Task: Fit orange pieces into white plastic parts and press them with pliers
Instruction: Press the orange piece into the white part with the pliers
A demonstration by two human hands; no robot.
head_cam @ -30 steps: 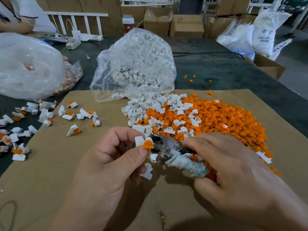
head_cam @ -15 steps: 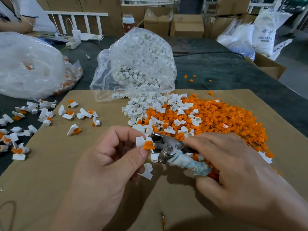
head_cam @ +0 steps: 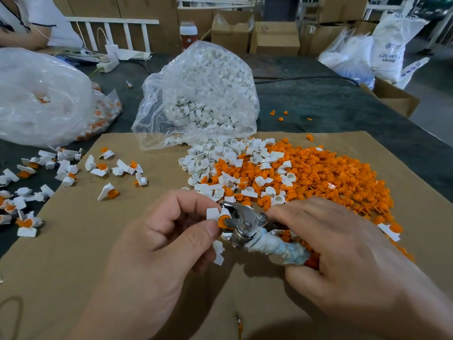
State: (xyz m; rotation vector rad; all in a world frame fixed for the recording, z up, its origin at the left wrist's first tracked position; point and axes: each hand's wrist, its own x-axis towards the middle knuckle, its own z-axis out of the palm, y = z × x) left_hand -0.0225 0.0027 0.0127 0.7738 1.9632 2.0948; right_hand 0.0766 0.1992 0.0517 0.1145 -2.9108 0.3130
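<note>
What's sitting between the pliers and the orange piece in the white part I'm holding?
Nothing visible does. The pliers, gripped by the right hand, have their jaws right at the orange piece seated in the white part, which the left hand pinches.

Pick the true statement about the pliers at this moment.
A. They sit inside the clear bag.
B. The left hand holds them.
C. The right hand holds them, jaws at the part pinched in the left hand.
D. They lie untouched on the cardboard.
C: the right hand grips the pliers, whose jaws are at the orange piece in the white part that the left hand pinches.
</note>
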